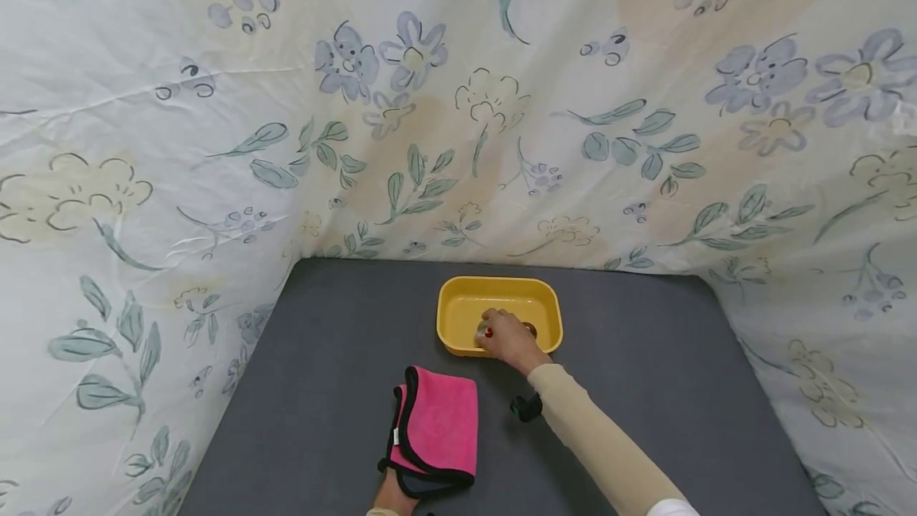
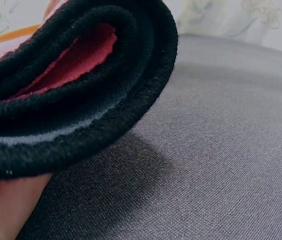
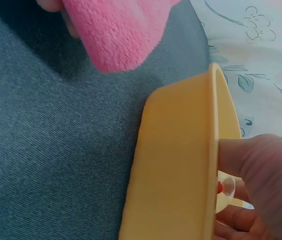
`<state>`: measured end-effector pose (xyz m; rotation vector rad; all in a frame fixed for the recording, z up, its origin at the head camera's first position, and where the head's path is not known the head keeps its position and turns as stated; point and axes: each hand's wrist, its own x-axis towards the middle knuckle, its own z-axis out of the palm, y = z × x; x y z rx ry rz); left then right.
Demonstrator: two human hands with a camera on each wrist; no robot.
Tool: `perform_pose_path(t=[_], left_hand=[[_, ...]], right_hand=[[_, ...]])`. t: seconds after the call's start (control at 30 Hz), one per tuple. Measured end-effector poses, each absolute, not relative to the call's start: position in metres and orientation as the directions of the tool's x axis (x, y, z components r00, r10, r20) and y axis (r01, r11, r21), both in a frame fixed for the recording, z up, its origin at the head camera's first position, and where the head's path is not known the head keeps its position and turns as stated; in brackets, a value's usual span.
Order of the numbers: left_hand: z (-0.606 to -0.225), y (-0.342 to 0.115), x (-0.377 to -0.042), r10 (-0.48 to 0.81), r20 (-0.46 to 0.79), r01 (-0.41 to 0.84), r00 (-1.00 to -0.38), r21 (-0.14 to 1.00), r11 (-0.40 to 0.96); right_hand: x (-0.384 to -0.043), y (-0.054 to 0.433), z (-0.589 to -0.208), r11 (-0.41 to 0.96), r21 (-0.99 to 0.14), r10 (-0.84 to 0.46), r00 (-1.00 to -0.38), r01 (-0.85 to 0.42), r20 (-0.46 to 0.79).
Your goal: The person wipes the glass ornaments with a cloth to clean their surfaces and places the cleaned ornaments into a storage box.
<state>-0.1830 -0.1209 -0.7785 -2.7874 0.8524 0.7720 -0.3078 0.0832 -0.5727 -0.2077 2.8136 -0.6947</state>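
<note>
My left hand (image 1: 396, 494) holds a folded pink cloth (image 1: 442, 416) with black edging above the grey surface. Its black-edged folds (image 2: 131, 65) fill much of the left wrist view. My right hand (image 1: 512, 339) reaches over the near rim of a yellow rectangular tub (image 1: 458, 301). Between its thumb and fingers is a small clear round object (image 3: 227, 186) with a red spot, seen also in the head view by the fingertips; its kind is unclear. A small brown rounded thing (image 1: 531, 329) lies inside the tub, partly hidden behind the right hand.
The dark grey tabletop (image 1: 337, 341) extends on both sides of the tub. Flowered fabric (image 1: 501, 142) hangs behind it and along both sides. A black band-like piece (image 1: 526, 408) sits by the right sleeve (image 1: 602, 436).
</note>
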Motion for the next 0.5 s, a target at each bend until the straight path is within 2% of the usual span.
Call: perform_pose_path(t=[0.1,0.2,0.27,0.3,0.37,0.4,0.5], left_hand=[[-0.719,-0.113,-0.174,-0.463,-0.594,-0.529,0.658,0.072,-0.845],[-0.670,-0.106,-0.168,-0.440,-0.638,-0.481,0.632,0.122,-0.868],[-0.665,-0.104,-0.168,-0.444,-0.638,-0.485,0.629,0.124,-0.866],[-0.678,-0.104,-0.170,-0.458,-0.621,-0.495,0.636,0.127,-0.860],[-0.729,-0.109,-0.176,-0.478,-0.606,-0.525,0.636,0.114,-0.843],[-0.764,-0.114,-0.177,-0.478,-0.628,-0.542,0.614,0.104,-0.834],[-0.888,-0.135,-0.188,-0.506,-0.609,-0.553,0.610,0.129,-0.823]], right_hand=[[-0.305,0.084,-0.572,0.871,-0.485,-0.198,-0.962,-0.084,-0.189],[-0.304,0.085,-0.572,0.863,-0.499,-0.194,-0.964,-0.081,-0.179],[-0.302,0.086,-0.572,0.863,-0.499,-0.182,-0.967,-0.072,-0.175],[-0.302,0.086,-0.572,0.863,-0.501,-0.179,-0.969,-0.070,-0.173],[-0.300,0.087,-0.572,0.862,-0.502,-0.175,-0.971,-0.071,-0.163],[-0.299,0.087,-0.571,0.860,-0.504,-0.177,-0.972,-0.077,-0.154],[-0.295,0.089,-0.567,0.850,-0.515,-0.191,-0.976,-0.111,-0.104]])
